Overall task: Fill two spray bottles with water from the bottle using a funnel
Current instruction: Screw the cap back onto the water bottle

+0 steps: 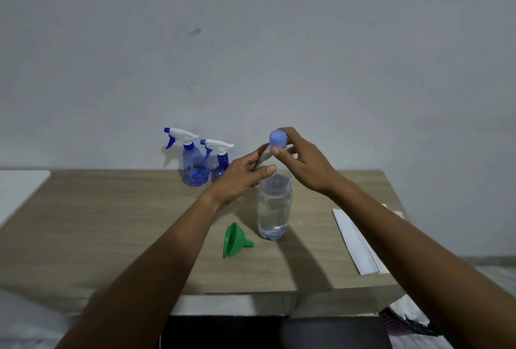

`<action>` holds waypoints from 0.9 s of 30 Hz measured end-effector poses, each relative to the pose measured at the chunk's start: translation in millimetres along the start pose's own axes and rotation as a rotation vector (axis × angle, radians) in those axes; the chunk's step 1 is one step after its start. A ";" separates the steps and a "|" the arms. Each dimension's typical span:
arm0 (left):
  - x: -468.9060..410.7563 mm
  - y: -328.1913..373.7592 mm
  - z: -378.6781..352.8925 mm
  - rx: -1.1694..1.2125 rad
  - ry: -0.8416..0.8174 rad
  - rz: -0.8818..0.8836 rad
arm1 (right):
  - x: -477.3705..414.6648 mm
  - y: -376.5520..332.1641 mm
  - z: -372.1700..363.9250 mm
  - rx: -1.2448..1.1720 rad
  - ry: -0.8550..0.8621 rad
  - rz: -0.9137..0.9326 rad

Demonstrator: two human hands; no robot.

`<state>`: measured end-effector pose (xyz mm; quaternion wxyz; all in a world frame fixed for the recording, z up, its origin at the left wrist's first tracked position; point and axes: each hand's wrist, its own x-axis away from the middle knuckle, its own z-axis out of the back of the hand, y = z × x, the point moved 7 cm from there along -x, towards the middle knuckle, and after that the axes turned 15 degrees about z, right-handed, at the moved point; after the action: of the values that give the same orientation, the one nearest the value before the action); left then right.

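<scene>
The water bottle (pixel 275 206) is standing upright on the table (pixel 111 223), neck pointing up. The left hand (pixel 243 178) is gripping its neck, while the right hand (pixel 301 161) is pinching the blue cap (pixel 277 139) on top. Left of its base, the green funnel (pixel 233 239) is lying sideways, spout pointing bottleward. Two spray bottles (pixel 195 164) are standing behind-left.

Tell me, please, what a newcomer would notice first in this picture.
The eye goes first to mid-frame, where the right hand pinches the blue cap atop the clear water bottle while the left hand holds its neck. Then the green funnel, lying on its side on the table left of the bottle, and two blue spray bottles standing at the back by the wall.
</scene>
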<state>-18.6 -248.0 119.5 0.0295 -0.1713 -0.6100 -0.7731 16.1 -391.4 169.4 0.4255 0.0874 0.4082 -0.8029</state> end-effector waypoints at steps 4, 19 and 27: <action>1.9 -60.4 3.0 0.002 0.052 0.152 | 36.8 18.3 -38.5 -0.330 0.168 -0.166; 4.5 -151.6 -9.2 -1.329 0.274 0.122 | 87.1 48.9 -89.5 -0.282 0.302 -0.307; 2.4 -159.8 -0.7 -1.245 0.285 0.150 | 90.1 43.8 -93.3 -0.260 0.299 -0.316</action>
<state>-61.6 -207.7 -29.0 0.0592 -0.0944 -0.0236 -0.9935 -26.3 -391.8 39.2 0.2373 0.0846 0.5749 -0.7785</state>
